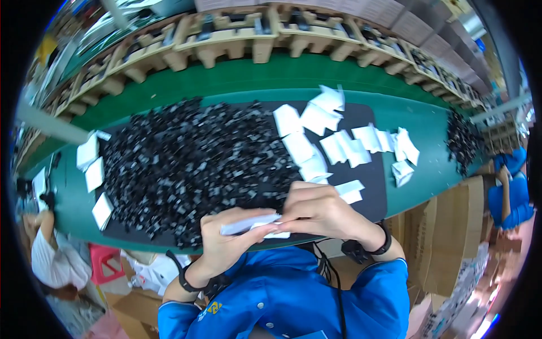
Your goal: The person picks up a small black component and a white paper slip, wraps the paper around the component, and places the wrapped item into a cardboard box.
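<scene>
Both our left hand [223,240] and right hand [317,209] grip flat white paper [245,224], lower centre; we should keep edges aligned.

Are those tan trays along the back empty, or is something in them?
Not empty: dark pieces show inside the tan trays; what they are, I cannot tell.

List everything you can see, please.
Table: one, green, middle
Mat: one, dark, on table
Part heaps: two, mostly black, mat and table's right end
Papers: many, white, beside the larger heap
Trays: several, tan, back
Boxes: several, brown, lower right
Stool: one, red, lower left
Other people: two, white, blue, far sides
Held paper: one or more, white, between hands
Wristbands: two, black, wrists
Shirt: one, blue, bottom
Left hand, right hand: one each, bare, lower middle
</scene>
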Demonstrator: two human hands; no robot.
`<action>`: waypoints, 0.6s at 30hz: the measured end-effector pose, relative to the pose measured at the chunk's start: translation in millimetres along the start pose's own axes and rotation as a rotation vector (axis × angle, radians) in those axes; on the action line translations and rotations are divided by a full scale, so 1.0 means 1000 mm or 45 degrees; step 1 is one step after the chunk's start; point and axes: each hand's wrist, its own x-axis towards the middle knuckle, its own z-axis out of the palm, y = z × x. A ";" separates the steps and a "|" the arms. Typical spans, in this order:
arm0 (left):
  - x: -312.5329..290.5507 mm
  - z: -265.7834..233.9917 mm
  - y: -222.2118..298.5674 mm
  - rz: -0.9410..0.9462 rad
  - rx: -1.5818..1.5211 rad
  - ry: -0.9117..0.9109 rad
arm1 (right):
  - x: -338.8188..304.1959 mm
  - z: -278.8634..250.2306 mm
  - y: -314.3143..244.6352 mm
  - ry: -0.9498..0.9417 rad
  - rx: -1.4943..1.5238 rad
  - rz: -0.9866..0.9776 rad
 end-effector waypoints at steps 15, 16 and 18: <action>0.019 -0.028 -0.018 -0.105 -0.280 0.341 | -0.061 -0.087 0.054 0.488 -0.741 1.098; 0.018 -0.030 -0.019 -0.103 -0.280 0.337 | -0.060 -0.084 0.055 0.313 -0.973 1.109; 0.015 -0.035 -0.019 -0.166 -0.220 0.381 | -0.064 -0.093 0.059 0.409 -1.066 0.983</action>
